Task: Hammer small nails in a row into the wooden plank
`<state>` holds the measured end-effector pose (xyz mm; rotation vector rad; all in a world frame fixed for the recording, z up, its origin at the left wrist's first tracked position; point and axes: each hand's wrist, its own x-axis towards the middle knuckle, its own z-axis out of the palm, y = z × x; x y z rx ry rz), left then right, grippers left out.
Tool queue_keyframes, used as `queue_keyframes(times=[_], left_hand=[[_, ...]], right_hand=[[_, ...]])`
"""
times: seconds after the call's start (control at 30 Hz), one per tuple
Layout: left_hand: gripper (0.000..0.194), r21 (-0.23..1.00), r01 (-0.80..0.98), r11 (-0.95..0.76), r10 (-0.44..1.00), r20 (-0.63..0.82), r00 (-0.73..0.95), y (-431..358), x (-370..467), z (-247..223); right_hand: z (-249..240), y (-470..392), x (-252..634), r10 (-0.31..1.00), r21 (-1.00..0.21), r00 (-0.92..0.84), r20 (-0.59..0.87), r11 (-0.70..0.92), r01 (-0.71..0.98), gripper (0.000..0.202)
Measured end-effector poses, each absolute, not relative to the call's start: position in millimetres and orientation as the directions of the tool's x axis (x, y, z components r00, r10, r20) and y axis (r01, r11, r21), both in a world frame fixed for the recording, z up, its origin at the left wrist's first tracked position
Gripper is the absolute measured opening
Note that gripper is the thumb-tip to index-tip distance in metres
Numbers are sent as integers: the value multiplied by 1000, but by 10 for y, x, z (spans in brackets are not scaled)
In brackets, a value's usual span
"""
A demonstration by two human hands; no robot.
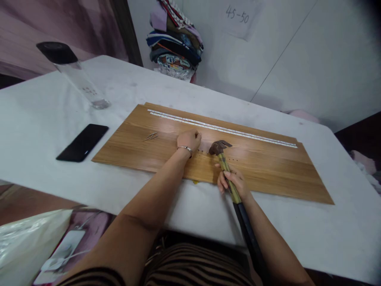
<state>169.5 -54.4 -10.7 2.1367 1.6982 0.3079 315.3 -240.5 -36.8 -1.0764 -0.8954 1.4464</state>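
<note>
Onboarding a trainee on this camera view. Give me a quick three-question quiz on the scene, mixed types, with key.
1. True or false: the right hand grips the hammer.
2. Which lie on the wooden board? A) the phone B) thin metal nails C) the bottle
3. Fill in: the bracelet is on the person's ____ wrist.

Key: 1 true; 2 B; 3 left.
</note>
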Motion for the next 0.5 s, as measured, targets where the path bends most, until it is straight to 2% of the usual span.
queue_keyframes(times=[0.5], left_hand=[[35,450,873,-188,968,-63,241,-521,1689,-142]], right_hand=[[-374,-2413,3149,992,-939,-13,-125,-123,-323,41]])
